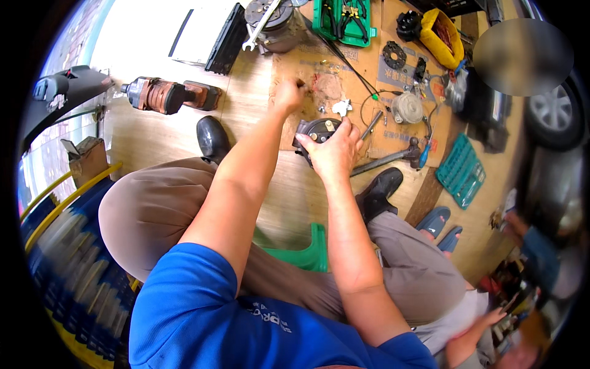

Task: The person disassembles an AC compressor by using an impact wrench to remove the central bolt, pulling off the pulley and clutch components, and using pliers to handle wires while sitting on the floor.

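My right hand (335,150) grips a round black part (321,128) with metal studs on its face, thumb on its left and fingers on its right. Beyond it to the left, my left hand (289,96) is closed just above the cardboard (292,64); anything its fingertips pinch is too small to make out. A small white bracket-like piece (342,107) lies just past my right fingers. A few tiny metal bits are scattered beside it. Right of my right hand lie a short dark rod (372,125) and a hammer (393,157).
A cordless impact wrench (163,95) lies left. At the back stand a metal motor-like cylinder (276,27) with a wrench on top and a green plier case (344,21). Rightward are a round metal housing (407,108), a yellow container (442,38), a teal tool tray (461,172) and other people.
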`<state>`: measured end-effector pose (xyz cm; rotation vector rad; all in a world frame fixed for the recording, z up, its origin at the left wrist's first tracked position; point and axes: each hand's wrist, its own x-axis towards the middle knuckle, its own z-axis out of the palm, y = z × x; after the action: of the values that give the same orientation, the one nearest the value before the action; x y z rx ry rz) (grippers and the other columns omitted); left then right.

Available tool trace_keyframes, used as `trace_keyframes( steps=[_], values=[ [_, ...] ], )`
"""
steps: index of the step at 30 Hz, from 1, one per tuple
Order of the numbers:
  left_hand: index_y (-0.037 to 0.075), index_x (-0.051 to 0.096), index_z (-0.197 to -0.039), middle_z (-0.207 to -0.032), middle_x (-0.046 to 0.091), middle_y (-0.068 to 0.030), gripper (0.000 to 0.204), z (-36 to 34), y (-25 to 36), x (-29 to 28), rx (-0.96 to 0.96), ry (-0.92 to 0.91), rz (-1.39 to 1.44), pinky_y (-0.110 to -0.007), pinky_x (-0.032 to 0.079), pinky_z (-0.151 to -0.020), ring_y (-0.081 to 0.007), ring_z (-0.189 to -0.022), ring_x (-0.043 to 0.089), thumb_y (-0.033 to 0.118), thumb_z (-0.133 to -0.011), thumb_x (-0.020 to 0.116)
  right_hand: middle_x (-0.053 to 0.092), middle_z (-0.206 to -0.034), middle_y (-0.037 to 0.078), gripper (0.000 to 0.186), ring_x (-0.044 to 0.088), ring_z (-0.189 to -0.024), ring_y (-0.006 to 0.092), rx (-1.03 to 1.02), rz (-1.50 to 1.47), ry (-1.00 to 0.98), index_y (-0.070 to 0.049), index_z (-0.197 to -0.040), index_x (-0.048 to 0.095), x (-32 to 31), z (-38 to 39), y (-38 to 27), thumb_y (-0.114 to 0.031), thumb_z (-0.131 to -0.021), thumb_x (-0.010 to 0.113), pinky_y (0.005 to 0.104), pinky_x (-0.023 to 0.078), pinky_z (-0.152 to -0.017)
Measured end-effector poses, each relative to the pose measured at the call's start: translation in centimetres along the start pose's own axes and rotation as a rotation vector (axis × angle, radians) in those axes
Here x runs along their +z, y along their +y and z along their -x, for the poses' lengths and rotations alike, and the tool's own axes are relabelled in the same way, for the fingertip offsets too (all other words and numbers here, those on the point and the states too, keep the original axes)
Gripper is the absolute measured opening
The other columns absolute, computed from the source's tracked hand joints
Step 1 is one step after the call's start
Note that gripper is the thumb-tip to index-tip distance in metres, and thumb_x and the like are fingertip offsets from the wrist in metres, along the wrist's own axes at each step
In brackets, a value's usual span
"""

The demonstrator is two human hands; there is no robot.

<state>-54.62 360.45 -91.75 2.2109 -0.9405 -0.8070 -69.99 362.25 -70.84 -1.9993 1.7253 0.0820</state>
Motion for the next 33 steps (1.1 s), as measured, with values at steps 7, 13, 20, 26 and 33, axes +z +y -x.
trace_keyframes(
  steps=[7,13,20,26,33],
  values=[
    [0.001,0.053,-0.104,-0.084,0.064,-0.0112,0.021,0.5,2.4,-2.4,-0.559,-0.199,1.122,-0.035,0.054,-0.06,-0.0228,-0.069,0.065,0.017,-0.092,0.06,0.055,-0.129,0.023,0.08,0.052,-0.12,0.029,-0.144,-0.543,-0.215,0.005,-0.135,0.045,0.9,-3.2,6.4,-0.042,-0.078,0.076,0.0366,0.037,-0.106],
    [0.001,0.05,-0.107,-0.09,0.063,-0.0153,0.017,4.6,7.9,-8.1,-0.5,-0.096,1.216,-0.041,0.056,-0.065,-0.0291,-0.075,0.066,0.012,-0.094,0.054,0.066,-0.111,0.013,0.037,0.061,-0.1,0.0193,0.113,-1.144,-0.303,0.005,-0.12,0.059,-0.7,-3.5,9.8,-0.022,-0.095,0.058,0.0314,0.046,-0.089],
    [-0.004,0.062,-0.102,-0.082,0.066,-0.0082,0.027,9.6,24.2,-19.4,0.109,-0.171,0.494,-0.028,0.053,-0.064,-0.0144,-0.07,0.062,0.02,-0.091,0.065,0.068,-0.111,0.016,0.037,0.063,-0.102,0.0185,-0.283,-0.799,0.007,0.001,-0.122,0.06,-7.6,-2.7,6.5,-0.018,-0.09,0.062,0.0297,0.048,-0.091],
    [-0.003,0.062,-0.105,-0.084,0.067,-0.0112,0.029,17.8,33.9,-27.4,0.266,-0.327,0.45,-0.03,0.052,-0.061,-0.0189,-0.068,0.064,0.023,-0.092,0.062,0.071,-0.098,0.008,0.03,0.064,-0.085,0.0128,-0.948,-0.748,0.042,-0.001,-0.114,0.066,-23.6,2.8,-1.6,-0.008,-0.085,0.067,0.027,0.052,-0.079],
    [0.003,0.06,-0.103,-0.088,0.065,-0.0077,0.019,18.7,30.6,-28.2,0.13,-0.636,1.048,-0.035,0.053,-0.069,-0.0194,-0.079,0.064,0.019,-0.097,0.053,0.069,-0.094,0.005,0.026,0.061,-0.08,0.0084,-0.919,-0.949,-0.056,0.002,-0.113,0.063,-26.6,5.8,-4.7,0.0,-0.087,0.066,0.0214,0.051,-0.071]
  ],
)
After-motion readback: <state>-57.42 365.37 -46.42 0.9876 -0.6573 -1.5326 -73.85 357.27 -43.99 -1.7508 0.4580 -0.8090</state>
